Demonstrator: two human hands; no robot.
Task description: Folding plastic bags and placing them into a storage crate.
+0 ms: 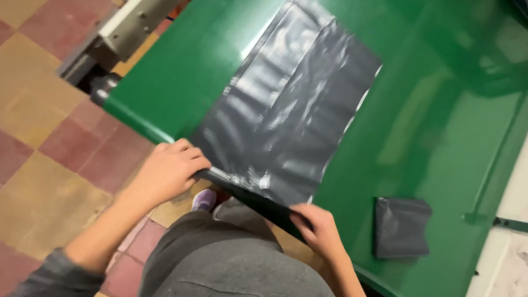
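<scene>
Green bench carries 1 flat grey plastic bag, stretching up and away from both grips. Left hand grip closed on bag's near-left edge, right hand grip pinching near-right edge. Small folded grey bag lies just right of right grip, apart.

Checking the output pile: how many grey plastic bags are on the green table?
2. A large flat grey bag held at its near edge by both hands, and a small folded grey bag to its right.
</scene>
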